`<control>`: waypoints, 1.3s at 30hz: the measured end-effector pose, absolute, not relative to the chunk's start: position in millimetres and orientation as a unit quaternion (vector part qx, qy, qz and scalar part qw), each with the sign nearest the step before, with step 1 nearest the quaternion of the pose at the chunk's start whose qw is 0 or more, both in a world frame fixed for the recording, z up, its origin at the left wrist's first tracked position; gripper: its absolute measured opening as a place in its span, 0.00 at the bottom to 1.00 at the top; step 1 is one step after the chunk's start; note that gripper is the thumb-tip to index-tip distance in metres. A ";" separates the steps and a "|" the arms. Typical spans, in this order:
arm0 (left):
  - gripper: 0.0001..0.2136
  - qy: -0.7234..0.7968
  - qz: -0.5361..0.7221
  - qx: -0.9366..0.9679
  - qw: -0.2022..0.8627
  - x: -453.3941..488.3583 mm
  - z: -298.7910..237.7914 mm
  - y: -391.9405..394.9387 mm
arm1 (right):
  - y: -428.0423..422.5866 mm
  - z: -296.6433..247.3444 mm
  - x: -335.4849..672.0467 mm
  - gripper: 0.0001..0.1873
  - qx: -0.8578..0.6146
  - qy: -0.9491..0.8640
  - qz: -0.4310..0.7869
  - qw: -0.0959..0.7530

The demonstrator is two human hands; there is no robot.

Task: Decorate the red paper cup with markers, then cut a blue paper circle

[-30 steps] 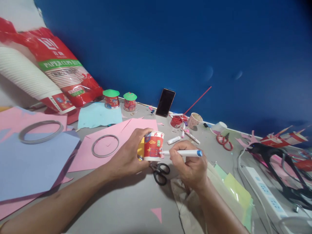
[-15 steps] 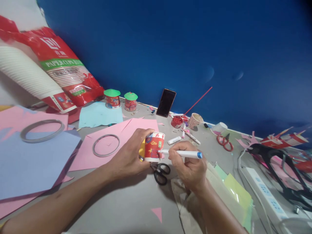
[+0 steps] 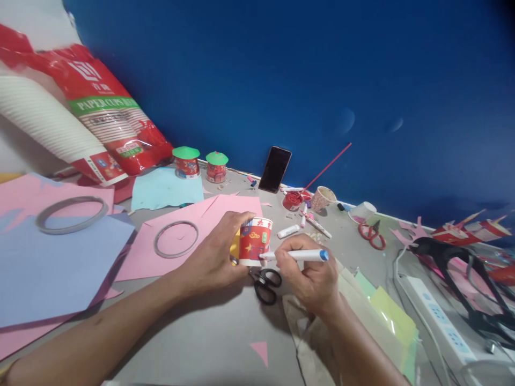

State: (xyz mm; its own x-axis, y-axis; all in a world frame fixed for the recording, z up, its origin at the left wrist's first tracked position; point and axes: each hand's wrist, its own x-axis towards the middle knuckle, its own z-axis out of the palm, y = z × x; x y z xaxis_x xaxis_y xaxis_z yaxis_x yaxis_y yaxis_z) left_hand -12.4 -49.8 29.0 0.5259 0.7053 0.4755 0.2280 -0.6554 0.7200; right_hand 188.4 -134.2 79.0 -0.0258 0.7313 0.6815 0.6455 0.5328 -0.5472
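My left hand is wrapped round the left side of a red patterned paper cup, held above the table. Between thumb and fingers, my right hand grips a white marker with a blue end. The marker's tip meets the lower part of the cup, where dark lines show on the red. Black-handled scissors lie just below the cup, their blades partly hidden by my left hand. A bit of something yellow shows between that hand and the cup.
Two cups with green paper tops stand by the wall, near a phone. Pink paper with a grey ring lies left. Red-handled scissors and a power strip are right. Loose markers lie beyond my hands.
The marker tip has moved slightly left and down on the cup, and my right hand with it. More dark lines show there. My left hand keeps its hold.
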 end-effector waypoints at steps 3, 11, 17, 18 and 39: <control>0.31 0.289 0.395 0.819 0.301 -12.4 26.5 -48.9 | -134.7 78.7 188.6 0.11 -0.478 -0.716 0.054 0.505; 0.32 0.295 0.385 0.819 0.307 -13.2 23.5 -47.8 | -133.9 76.6 188.9 0.11 -0.475 -0.718 0.053 0.505; 0.33 0.303 0.386 0.810 0.321 -12.2 24.8 -47.7 | -134.6 78.3 189.4 0.11 -0.483 -0.713 0.033 0.507; 0.33 0.302 0.386 0.809 0.325 -12.2 25.4 -47.9 | -134.7 78.5 189.6 0.11 -0.488 -0.709 0.021 0.508; 0.34 0.305 0.382 0.810 0.323 -12.7 23.1 -48.3 | -135.3 80.2 189.8 0.11 -0.489 -0.715 0.069 0.495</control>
